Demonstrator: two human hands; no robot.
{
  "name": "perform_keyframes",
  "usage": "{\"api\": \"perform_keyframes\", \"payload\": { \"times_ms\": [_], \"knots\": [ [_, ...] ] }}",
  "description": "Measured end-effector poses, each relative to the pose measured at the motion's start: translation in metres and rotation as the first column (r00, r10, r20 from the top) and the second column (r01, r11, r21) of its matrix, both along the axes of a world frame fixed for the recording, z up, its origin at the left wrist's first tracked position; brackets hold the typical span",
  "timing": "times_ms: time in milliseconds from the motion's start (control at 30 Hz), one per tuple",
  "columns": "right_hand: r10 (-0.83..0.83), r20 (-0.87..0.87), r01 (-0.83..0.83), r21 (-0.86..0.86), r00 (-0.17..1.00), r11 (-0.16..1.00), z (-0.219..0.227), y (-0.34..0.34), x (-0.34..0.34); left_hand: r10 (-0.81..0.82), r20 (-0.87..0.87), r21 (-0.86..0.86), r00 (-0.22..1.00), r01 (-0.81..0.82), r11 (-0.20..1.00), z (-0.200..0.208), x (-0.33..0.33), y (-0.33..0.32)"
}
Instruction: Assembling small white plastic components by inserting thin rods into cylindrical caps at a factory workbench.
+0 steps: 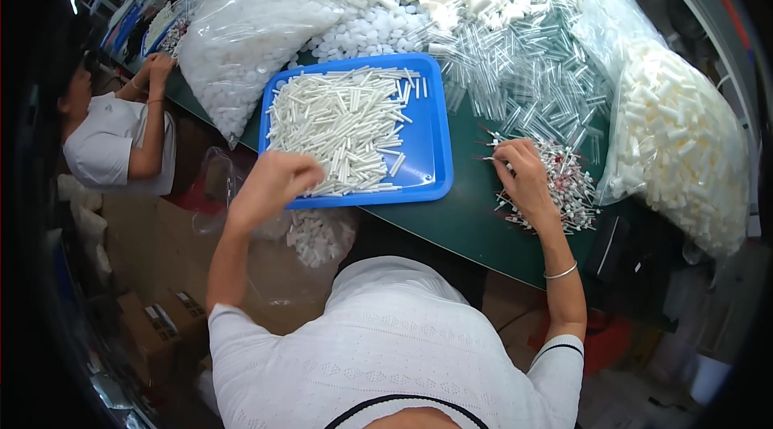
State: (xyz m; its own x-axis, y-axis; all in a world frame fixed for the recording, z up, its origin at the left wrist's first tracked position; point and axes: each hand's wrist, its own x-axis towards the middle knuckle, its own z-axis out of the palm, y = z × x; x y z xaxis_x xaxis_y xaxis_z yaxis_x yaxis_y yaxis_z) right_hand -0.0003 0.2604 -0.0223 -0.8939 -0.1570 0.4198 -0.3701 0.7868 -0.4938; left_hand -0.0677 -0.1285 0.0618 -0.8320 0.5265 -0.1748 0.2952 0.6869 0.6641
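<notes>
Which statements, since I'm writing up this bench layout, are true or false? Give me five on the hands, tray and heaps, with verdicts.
1. The left hand is at the near left corner of the blue tray. True.
2. The right hand is over the blue tray. False: it is at the heap of small red-and-white pieces.
3. The blue tray holds white sticks. True.
4. A bangle is on the left forearm. False: it is on the right forearm.
5. Clear tubes lie beyond the heap of small red-and-white pieces. True.
</notes>
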Motion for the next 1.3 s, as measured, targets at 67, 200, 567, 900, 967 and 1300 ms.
{"api": "perform_keyframes", "payload": {
  "times_ms": [67, 200, 567, 900, 967, 1300],
  "knots": [
    [-0.083, 0.034, 0.089, -0.321, 0.996, 0.943, 0.004, -0.002, 0.003, 0.028, -0.309, 0.197, 0.951, 0.035, 0.98, -0.015, -0.057, 0.037],
    [-0.09, 0.217, 0.229, -0.792, 0.972, 0.565, 0.019, -0.012, 0.017, 0.067, -0.688, -0.002, 0.723, -0.094, 0.996, -0.06, -0.176, 0.088],
    [0.026, 0.388, 0.321, -0.795, 0.921, 0.514, 0.027, -0.049, 0.063, 0.076, 0.143, 0.627, 0.987, -0.149, 0.765, -0.057, -0.113, 0.104],
    [-0.141, 0.173, 0.211, -0.513, 0.975, 0.832, 0.043, -0.086, 0.07, -0.47, 0.767, 0.633, 0.438, -0.638, 0.438, -0.073, 0.04, 0.13],
    [-0.155, 0.162, 0.217, -0.5, 0.975, 0.838, 0.043, -0.085, 0.075, -0.532, 0.738, 0.648, 0.416, -0.657, 0.385, -0.08, 0.044, 0.132],
    [-0.174, 0.128, 0.213, -0.44, 0.976, 0.872, 0.046, -0.082, 0.081, -0.523, 0.736, 0.667, 0.429, -0.589, 0.456, -0.069, 0.048, 0.135]
  ]
}}
